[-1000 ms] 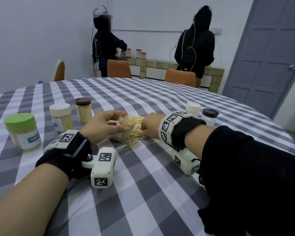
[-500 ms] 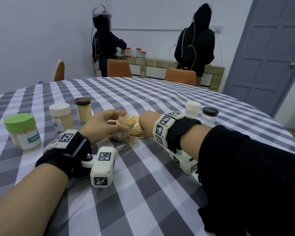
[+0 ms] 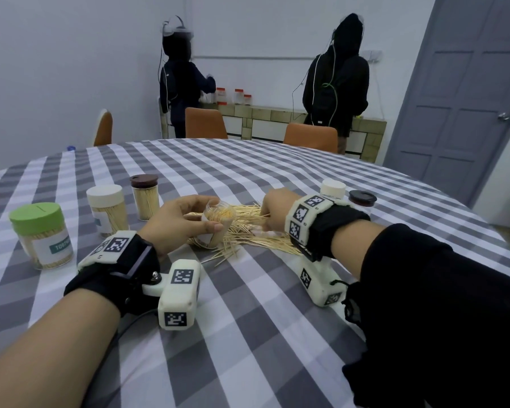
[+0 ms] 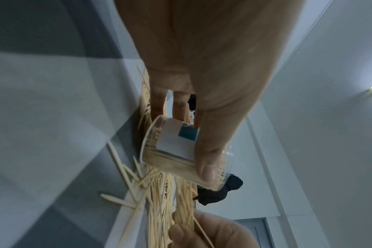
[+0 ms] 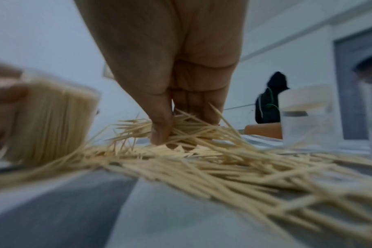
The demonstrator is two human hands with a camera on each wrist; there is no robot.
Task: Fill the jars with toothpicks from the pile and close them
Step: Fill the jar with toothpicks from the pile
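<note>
Meanwhile the left hand (image 3: pixel 177 222) has its grip curled round an open jar (image 3: pixel 217 226), tilted and nearly full of toothpicks, thumb on its front, at the left edge of the pile of toothpicks (image 3: pixel 256 231) on the checked bench (image 3: pixel 248 319). Just right of it, the right hand (image 3: pixel 277 210) pinches a bunch of sticks in the pile, thumb (image 5: pixel 161 127) against fingers. Three closed, filled jars (image 3: pixel 108 212) stand to the left; two more capped jars (image 3: pixel 362 198) stand behind the right wrist.
</note>
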